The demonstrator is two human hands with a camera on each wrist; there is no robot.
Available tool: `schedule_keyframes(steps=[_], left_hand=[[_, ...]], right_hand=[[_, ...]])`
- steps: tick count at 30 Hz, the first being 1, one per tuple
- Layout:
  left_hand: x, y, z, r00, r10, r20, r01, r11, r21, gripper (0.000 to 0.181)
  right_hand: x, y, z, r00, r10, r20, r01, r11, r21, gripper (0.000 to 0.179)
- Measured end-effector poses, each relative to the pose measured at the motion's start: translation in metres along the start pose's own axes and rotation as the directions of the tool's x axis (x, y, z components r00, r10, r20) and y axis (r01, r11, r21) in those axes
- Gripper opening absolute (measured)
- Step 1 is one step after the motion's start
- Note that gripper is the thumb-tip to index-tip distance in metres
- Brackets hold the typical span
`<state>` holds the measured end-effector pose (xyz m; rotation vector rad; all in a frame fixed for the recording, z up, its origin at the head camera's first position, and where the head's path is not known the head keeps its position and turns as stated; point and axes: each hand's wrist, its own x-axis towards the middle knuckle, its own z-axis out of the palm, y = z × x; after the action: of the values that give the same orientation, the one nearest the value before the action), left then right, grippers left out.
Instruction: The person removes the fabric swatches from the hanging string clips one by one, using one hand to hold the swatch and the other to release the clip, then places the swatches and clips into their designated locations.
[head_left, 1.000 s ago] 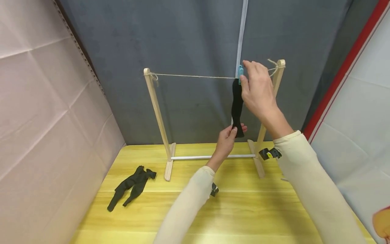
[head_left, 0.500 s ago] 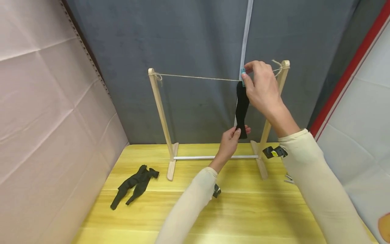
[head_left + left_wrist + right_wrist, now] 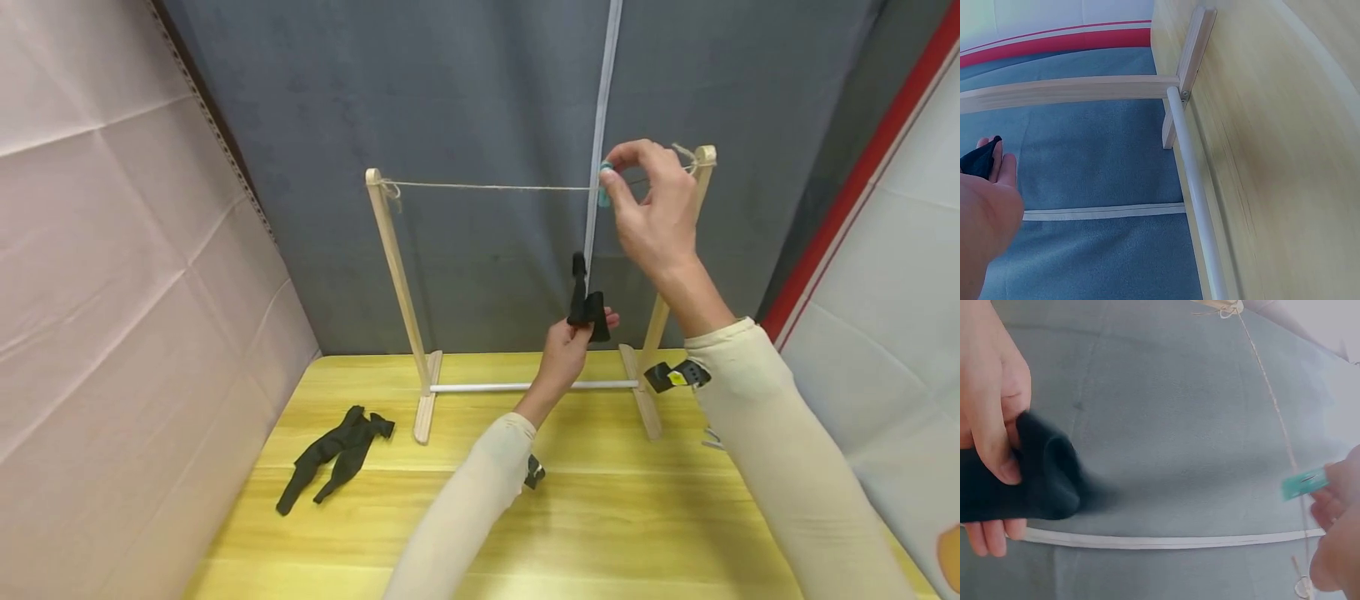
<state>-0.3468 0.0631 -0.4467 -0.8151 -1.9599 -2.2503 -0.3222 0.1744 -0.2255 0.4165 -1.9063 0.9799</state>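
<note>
My left hand (image 3: 562,354) pinches the lower part of a black bow tie (image 3: 597,315), the untied kind. Its upper part has folded over and droops beneath the cord (image 3: 487,187). In the right wrist view the bow tie (image 3: 1047,469) is bunched over the left thumb, its far end blurred. Higher up, my right hand (image 3: 660,212) pinches a turquoise clothespin (image 3: 604,192) between thumb and fingertips. The clothespin (image 3: 1304,483) overlaps the cord in the right wrist view, apart from the bow tie.
Two wooden posts (image 3: 393,283) on feet carry the cord, joined low down by a white rod (image 3: 480,387). More black bow tie cloth (image 3: 318,452) lies on the table at left. Small grey pieces (image 3: 712,440) lie at right. A grey curtain (image 3: 480,100) hangs behind.
The bow tie's upper end has come away from the clothespin and cord and dropped over my left hand. My right fingers have closed on the clothespin.
</note>
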Motion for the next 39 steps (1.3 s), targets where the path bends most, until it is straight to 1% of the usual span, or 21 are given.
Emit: schedule_keyframes(steps=[4, 7, 11, 15, 18, 19, 20, 21, 22, 24, 27, 29, 31, 32, 34, 37, 39], left_hand=[[-0.003, 0.000, -0.002, 1.000, 0.002, 0.005, -0.002, 1.000, 0.022, 0.037], [-0.004, 0.001, -0.003, 1.000, 0.000, -0.006, 0.001, 0.999, 0.037, 0.036], [-0.004, 0.001, -0.004, 1.000, 0.002, -0.015, -0.002, 1.000, 0.026, 0.036], [-0.004, 0.001, -0.004, 1.000, -0.013, -0.020, 0.014, 1.000, 0.024, 0.036], [-0.005, 0.000, -0.005, 1.000, -0.017, -0.013, 0.017, 0.999, 0.031, 0.037], [-0.005, 0.000, -0.006, 1.000, -0.016, -0.012, 0.016, 0.999, 0.040, 0.037], [-0.006, 0.000, -0.007, 1.000, -0.015, -0.011, 0.015, 0.999, 0.052, 0.037], [-0.006, 0.000, -0.007, 1.000, -0.015, -0.012, 0.015, 0.998, 0.062, 0.037], [-0.007, 0.000, -0.008, 1.000, -0.016, -0.015, 0.017, 0.997, 0.072, 0.037], [-0.009, 0.001, -0.008, 1.000, -0.019, -0.023, 0.020, 0.998, 0.066, 0.036], [-0.011, 0.002, -0.009, 0.999, -0.018, -0.035, 0.020, 0.999, 0.045, 0.035], [-0.013, 0.003, -0.010, 0.999, -0.015, -0.037, 0.016, 0.999, 0.030, 0.035], [-0.014, 0.004, -0.011, 0.999, -0.012, -0.037, 0.014, 0.999, 0.034, 0.035], [-0.015, 0.005, -0.012, 0.999, -0.010, -0.039, 0.012, 0.999, 0.039, 0.035], [-0.018, 0.007, -0.014, 0.999, -0.006, -0.043, 0.007, 1.000, 0.029, 0.035], [-0.023, 0.011, -0.019, 0.998, -0.006, -0.059, 0.006, 1.000, 0.003, 0.037], [-0.026, 0.015, -0.024, 0.998, -0.008, -0.063, 0.008, 1.000, -0.003, 0.038]], right_hand=[[0.000, 0.001, 0.002, 0.996, -0.012, -0.084, 0.024, 0.989, 0.143, 0.016], [-0.001, -0.004, 0.003, 0.993, -0.011, -0.118, 0.035, 0.977, 0.208, 0.013], [-0.003, -0.018, 0.000, 0.991, 0.002, -0.132, 0.028, 0.973, 0.227, 0.013], [-0.003, -0.027, -0.003, 0.987, -0.017, -0.159, 0.055, 0.969, 0.240, 0.014], [-0.002, -0.027, -0.005, 0.983, -0.061, -0.173, 0.103, 0.963, 0.247, 0.016], [-0.002, -0.027, -0.005, 0.983, -0.063, -0.175, 0.107, 0.962, 0.252, 0.017], [-0.002, -0.027, -0.005, 0.982, -0.075, -0.173, 0.117, 0.962, 0.247, 0.018], [-0.002, -0.027, -0.006, 0.983, -0.064, -0.172, 0.107, 0.961, 0.255, 0.017], [-0.002, -0.027, -0.006, 0.983, -0.072, -0.168, 0.113, 0.962, 0.248, 0.018], [-0.004, -0.026, -0.007, 0.986, -0.037, -0.165, 0.079, 0.963, 0.256, 0.017], [-0.007, -0.017, -0.008, 0.986, -0.025, -0.166, 0.068, 0.964, 0.258, 0.016], [-0.009, -0.008, -0.010, 0.985, -0.036, -0.171, 0.078, 0.966, 0.248, 0.015], [-0.013, 0.001, -0.013, 0.984, -0.068, -0.165, 0.105, 0.970, 0.221, 0.014], [-0.015, 0.005, -0.014, 0.985, -0.072, -0.158, 0.105, 0.972, 0.211, 0.014], [-0.022, 0.010, -0.019, 0.988, -0.089, -0.130, 0.111, 0.979, 0.171, 0.014], [-0.035, 0.016, -0.027, 0.991, -0.119, -0.065, 0.125, 0.987, 0.101, 0.017], [-0.043, 0.020, -0.032, 0.991, -0.130, -0.026, 0.132, 0.989, 0.071, 0.019]])
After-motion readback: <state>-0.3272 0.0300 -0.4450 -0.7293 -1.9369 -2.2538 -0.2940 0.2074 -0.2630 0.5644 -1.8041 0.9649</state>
